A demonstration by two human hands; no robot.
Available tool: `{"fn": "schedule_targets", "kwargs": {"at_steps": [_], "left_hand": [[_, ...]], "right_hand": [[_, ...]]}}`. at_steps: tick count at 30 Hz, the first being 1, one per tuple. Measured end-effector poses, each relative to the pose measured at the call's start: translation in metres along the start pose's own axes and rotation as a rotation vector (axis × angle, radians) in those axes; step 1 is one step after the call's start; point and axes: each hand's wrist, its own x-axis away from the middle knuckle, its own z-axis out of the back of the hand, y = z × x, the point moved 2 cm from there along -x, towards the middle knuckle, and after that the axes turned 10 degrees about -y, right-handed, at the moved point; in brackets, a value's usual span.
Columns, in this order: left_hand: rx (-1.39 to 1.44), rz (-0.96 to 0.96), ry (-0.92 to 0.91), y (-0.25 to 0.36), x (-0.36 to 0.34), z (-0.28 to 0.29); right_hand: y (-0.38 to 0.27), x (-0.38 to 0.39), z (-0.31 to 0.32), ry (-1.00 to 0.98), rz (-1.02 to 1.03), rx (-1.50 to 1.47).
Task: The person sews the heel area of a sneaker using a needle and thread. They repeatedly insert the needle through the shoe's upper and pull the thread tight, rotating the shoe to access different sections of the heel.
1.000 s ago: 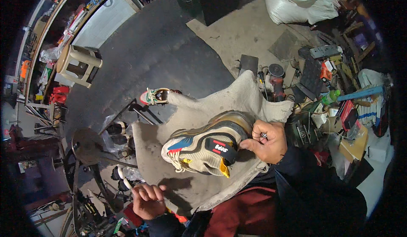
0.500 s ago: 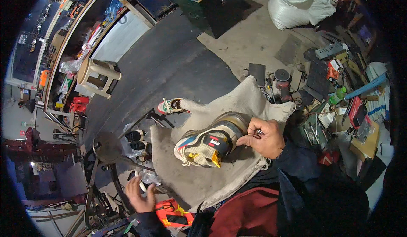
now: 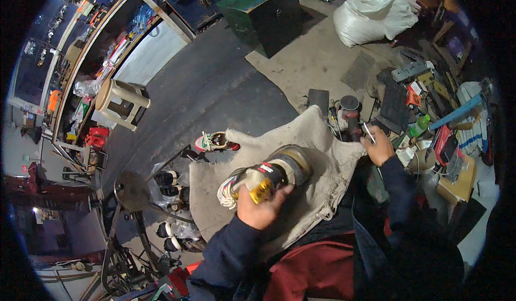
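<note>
In the head view, your left hand grips the shoe from its near side, by the yellow patch. The shoe is over the middle of the cloth, toe toward the left edge, heel toward the right. Your right hand pinches a slim, silvery tool just beyond the cloth's right corner, near the grinder. A red-and-green shoe sits just beside the cloth's far-left corner.

Left hand gripping; right hand pinching.
</note>
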Motion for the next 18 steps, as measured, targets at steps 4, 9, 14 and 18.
{"fn": "schedule_targets", "kwargs": {"at_steps": [4, 9, 14, 18], "left_hand": [[0.305, 0.077, 0.06, 0.002, -0.012, 0.016], [0.436, 0.116, 0.111, 0.001, -0.019, 0.02], [0.468, 0.094, 0.092, -0.002, -0.015, 0.02], [0.434, 0.069, 0.105, -0.004, -0.011, 0.019]], "right_hand": [[-0.023, 0.039, 0.017, -0.015, 0.348, -0.088], [-0.126, 0.095, 0.049, -0.178, 0.619, -0.317], [-0.175, 0.105, 0.042, -0.43, 0.793, -0.314], [-0.175, 0.102, 0.033, -0.477, 0.773, -0.27]]}}
